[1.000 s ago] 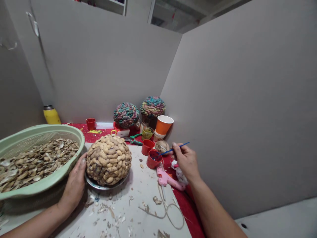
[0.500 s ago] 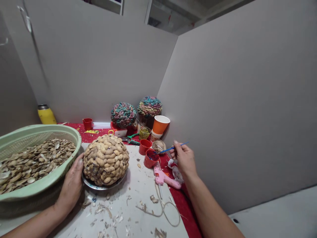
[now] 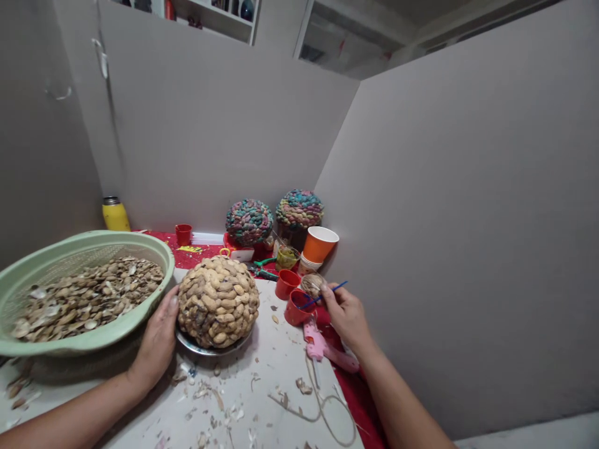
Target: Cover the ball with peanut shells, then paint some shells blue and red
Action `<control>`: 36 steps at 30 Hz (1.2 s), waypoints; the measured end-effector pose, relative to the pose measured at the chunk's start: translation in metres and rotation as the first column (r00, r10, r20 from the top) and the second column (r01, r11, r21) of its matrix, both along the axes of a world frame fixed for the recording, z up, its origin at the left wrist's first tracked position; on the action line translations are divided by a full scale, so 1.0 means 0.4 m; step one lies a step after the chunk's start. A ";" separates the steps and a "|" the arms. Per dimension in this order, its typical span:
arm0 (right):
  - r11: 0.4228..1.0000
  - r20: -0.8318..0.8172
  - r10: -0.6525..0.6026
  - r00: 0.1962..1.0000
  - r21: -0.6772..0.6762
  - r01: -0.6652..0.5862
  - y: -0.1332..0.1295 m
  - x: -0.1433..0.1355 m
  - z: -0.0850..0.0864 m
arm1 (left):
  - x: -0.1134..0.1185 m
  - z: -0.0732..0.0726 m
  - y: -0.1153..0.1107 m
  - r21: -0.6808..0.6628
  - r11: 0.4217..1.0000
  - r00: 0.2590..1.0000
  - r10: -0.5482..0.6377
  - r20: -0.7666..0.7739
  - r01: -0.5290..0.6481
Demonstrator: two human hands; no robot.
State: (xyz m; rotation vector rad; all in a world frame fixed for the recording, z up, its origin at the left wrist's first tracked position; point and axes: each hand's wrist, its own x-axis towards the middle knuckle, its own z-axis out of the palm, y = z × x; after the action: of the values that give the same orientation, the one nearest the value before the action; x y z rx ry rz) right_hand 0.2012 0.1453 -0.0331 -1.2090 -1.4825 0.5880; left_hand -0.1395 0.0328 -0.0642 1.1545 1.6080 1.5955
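A ball covered in peanuts (image 3: 218,301) rests on a shallow metal dish (image 3: 210,350). My left hand (image 3: 158,333) lies against the ball's left side, fingers stretched and holding nothing. Pinched in my right hand (image 3: 345,312) is a thin blue brush (image 3: 333,289), its tip down at the mouth of a red cup (image 3: 297,317). Another red cup (image 3: 286,284) stands just behind that one. Beside the cups sits a small round container (image 3: 312,284), partly behind my right fingers. Dark stains mark the ball's lower left.
A green basket of shells (image 3: 88,347) fills the left. A pink glue gun (image 3: 322,347) with its cord lies front right. Behind are green-handled pliers (image 3: 264,268), an orange paper cup (image 3: 320,244), two colourful balls (image 3: 249,221) and a yellow bottle (image 3: 115,216). Shell scraps litter the front.
The whole view has shifted, so things appear further right. My right hand has come slightly closer to the red cup with the brush. My left hand stays at the ball.
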 end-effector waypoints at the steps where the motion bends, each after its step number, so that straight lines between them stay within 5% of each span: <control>1: 1.000 0.021 0.014 1.000 -0.003 -0.014 -0.002 0.000 -0.001 | 0.000 -0.001 -0.001 0.008 1.000 1.000 -0.002 -0.001 0.002; 12: 0.997 0.070 0.074 0.995 -0.038 -0.072 0.001 0.005 -0.002 | -0.004 -0.015 0.001 0.014 1.000 0.999 -0.003 0.035 0.002; 22: 0.996 -0.130 -0.056 0.990 -0.075 0.047 0.019 0.036 0.017 | -0.002 0.001 -0.002 0.013 1.000 1.000 -0.015 0.009 0.015; 36: 0.992 -0.321 -0.070 0.944 -0.120 0.032 -0.012 0.059 0.004 | 0.003 -0.002 0.000 0.052 0.999 1.000 -0.012 -0.018 0.013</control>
State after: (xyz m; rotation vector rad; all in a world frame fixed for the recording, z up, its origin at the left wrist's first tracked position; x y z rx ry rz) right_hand 0.2247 0.1405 -0.0314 -1.1691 -1.1485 0.8042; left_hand -0.1385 0.0330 -0.0649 1.2063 1.5755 1.6319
